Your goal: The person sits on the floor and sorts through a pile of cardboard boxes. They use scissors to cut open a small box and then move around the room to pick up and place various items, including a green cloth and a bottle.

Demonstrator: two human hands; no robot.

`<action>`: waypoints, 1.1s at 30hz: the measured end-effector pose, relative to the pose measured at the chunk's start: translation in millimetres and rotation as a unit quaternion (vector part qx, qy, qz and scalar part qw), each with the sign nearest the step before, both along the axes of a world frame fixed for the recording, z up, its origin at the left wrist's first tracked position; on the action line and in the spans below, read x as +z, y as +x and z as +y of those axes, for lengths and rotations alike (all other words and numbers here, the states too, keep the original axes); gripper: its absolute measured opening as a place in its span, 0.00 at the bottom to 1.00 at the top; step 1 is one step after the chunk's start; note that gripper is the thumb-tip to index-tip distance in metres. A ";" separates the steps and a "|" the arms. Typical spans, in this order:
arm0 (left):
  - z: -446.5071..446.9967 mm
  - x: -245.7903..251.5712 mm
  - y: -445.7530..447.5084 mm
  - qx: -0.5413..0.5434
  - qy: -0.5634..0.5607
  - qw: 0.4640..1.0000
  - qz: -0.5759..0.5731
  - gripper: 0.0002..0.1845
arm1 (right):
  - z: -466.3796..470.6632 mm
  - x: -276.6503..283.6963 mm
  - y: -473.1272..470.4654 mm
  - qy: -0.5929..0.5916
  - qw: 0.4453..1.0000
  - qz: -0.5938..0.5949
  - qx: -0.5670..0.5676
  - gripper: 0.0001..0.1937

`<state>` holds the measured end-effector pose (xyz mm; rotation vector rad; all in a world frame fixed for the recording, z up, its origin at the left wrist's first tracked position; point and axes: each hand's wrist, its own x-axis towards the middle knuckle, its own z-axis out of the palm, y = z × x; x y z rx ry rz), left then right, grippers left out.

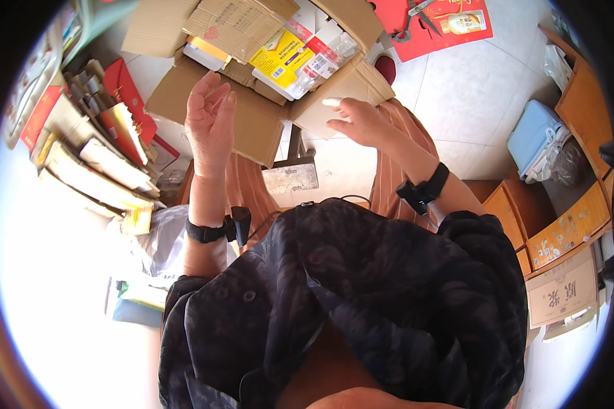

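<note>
My left hand is raised over the left flap of a cardboard box, palm up, its fingers slightly curled and empty. Over the box's right flap hovers my right hand, thumb and forefinger apart with nothing between them. One of its fingertips shows bright white; whether that is a covering or glare I cannot tell. Inside the open box lie a yellow printed carton, flattened cardboard, red and white packaging and a clear plastic bottle. The box stands before my knees.
Scissors lie on a red printed sheet beyond the box. Stacked cardboard fills the left side. Between my legs is a worn wooden stool. At the right are wooden furniture and a light blue container with plastic bags.
</note>
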<state>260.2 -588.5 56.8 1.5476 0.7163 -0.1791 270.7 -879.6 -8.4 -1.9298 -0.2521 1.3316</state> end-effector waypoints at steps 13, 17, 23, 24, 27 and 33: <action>-107.2 156.0 -3.6 0.057 0.065 0.996 0.019 0.20 | -117.9 62.3 90.8 0.009 0.998 -0.060 0.007 0.25; -150.5 184.2 16.1 -0.012 0.036 0.999 -0.037 0.22 | -154.8 92.2 101.1 0.026 0.995 -0.092 -0.006 0.25; -159.3 226.1 12.6 -0.008 0.145 0.987 -0.066 0.21 | -194.7 104.3 104.5 -0.022 0.988 -0.139 0.057 0.26; -160.3 235.0 7.5 0.022 0.104 0.992 -0.071 0.22 | -201.3 107.1 105.6 -0.037 0.988 -0.129 0.073 0.25; -161.7 256.0 2.7 0.051 0.072 0.995 -0.046 0.22 | -215.6 121.8 107.9 -0.064 0.984 -0.133 0.104 0.24; -182.0 280.7 -9.1 0.019 0.064 0.994 -0.082 0.20 | -249.7 146.7 99.4 -0.133 0.982 -0.102 0.091 0.25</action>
